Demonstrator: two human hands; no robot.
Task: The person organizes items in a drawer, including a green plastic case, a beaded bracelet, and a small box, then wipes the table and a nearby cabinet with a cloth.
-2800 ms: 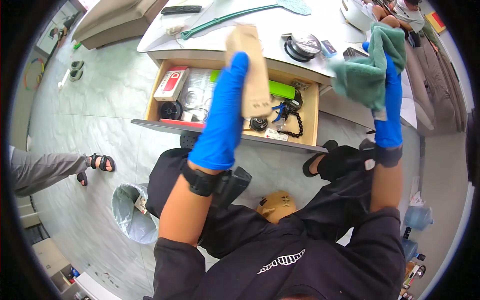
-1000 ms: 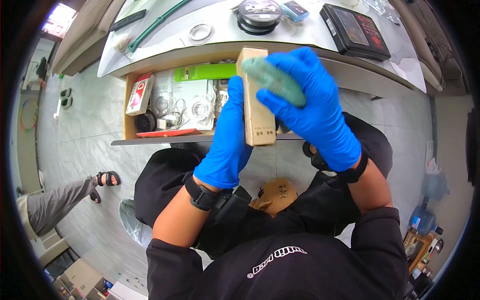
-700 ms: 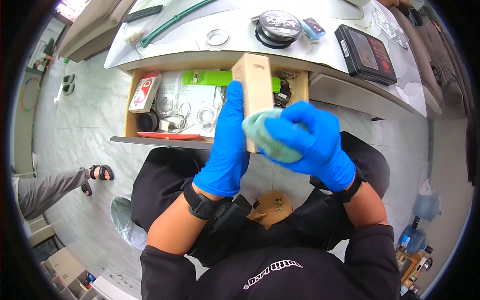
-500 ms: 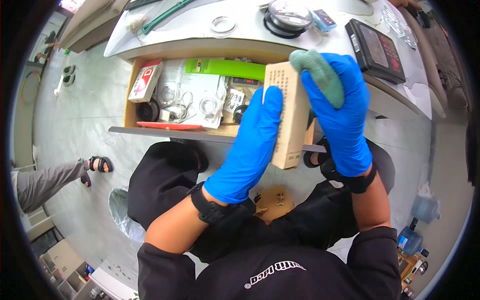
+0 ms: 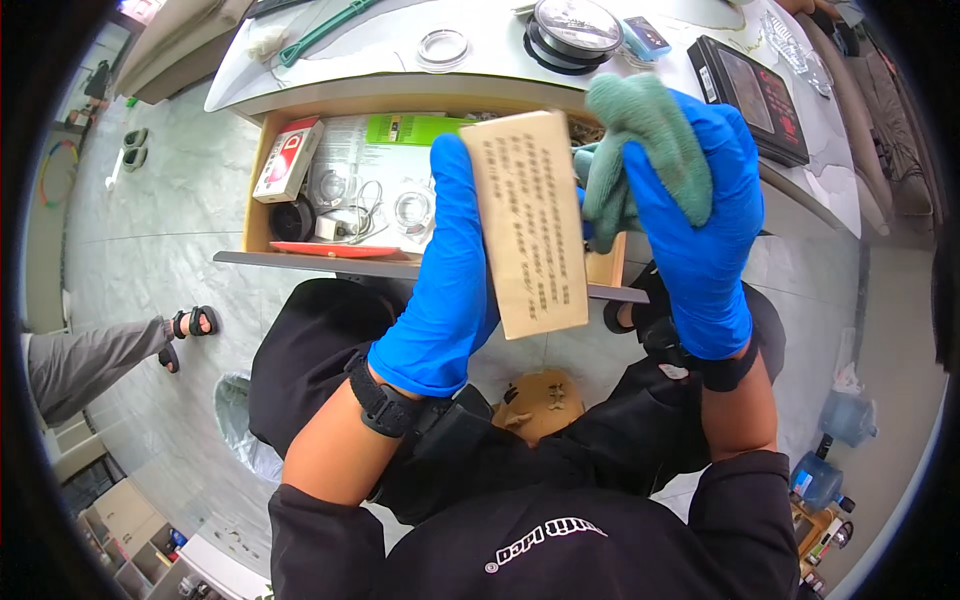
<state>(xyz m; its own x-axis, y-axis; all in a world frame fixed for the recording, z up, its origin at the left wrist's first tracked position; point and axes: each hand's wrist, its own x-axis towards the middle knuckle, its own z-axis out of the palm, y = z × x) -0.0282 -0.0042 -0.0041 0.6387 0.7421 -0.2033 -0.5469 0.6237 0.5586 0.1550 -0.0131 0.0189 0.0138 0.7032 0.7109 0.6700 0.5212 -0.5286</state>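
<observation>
My left hand, in a blue glove, grips a tan cardboard box by its left side, with the thumb along the edge. The box is tilted up, and its broad printed face shows toward me. Just to its right, my gloved right hand is closed on a green cloth. The cloth is bunched, and part of it hangs down close to the box's right edge. Whether the cloth touches the box I cannot tell. Both hands are above the front of an open drawer.
In the drawer lie a red-and-white box, a black spool, a white cable, a green strip and a red flat item. On the tabletop are line spools and a black case. A person's leg is at left.
The box has turned so that its broad printed face shows instead of its narrow side. The green cloth has moved off the box's top corner and now hangs looser at its right.
</observation>
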